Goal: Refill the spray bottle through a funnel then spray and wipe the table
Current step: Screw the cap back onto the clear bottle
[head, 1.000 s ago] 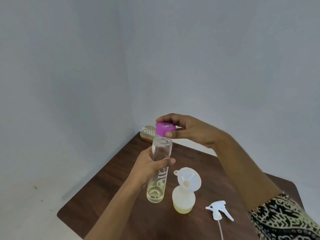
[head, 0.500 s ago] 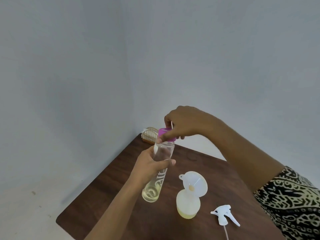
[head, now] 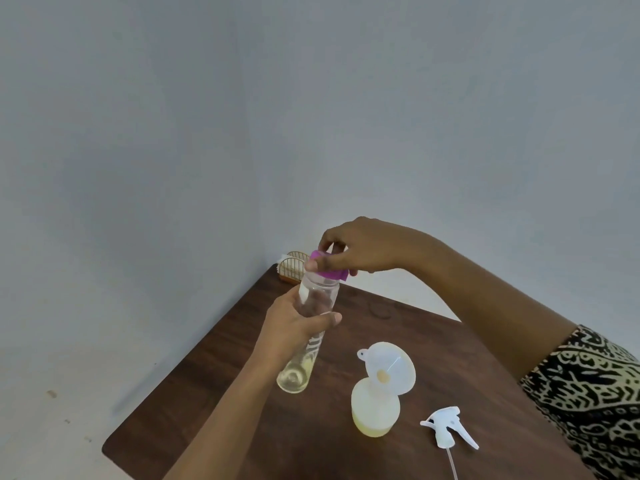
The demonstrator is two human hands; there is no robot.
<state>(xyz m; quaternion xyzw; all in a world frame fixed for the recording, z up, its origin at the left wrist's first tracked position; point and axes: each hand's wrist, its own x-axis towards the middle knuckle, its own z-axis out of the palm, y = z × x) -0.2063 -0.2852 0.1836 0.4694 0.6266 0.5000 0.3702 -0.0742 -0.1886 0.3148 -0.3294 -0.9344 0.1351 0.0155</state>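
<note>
While tilted, bottle [head: 320, 292] in left hand [head: 294, 327]

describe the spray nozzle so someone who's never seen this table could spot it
On the dark wooden table, look to its near right part, just right of the squat bottle with the funnel on top. The spray head lies there on its side. It is the only white trigger-shaped piece, with a thin tube trailing from it.

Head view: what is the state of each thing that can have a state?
clear bottle: tilted, nearly empty, gripped by left hand.
purple cap: on that bottle's mouth, pinched by right hand.
spray bottle: upright, open, partly filled.
funnel: in spray bottle's neck, tilted.
trigger head: detached, lying on table.
</note>
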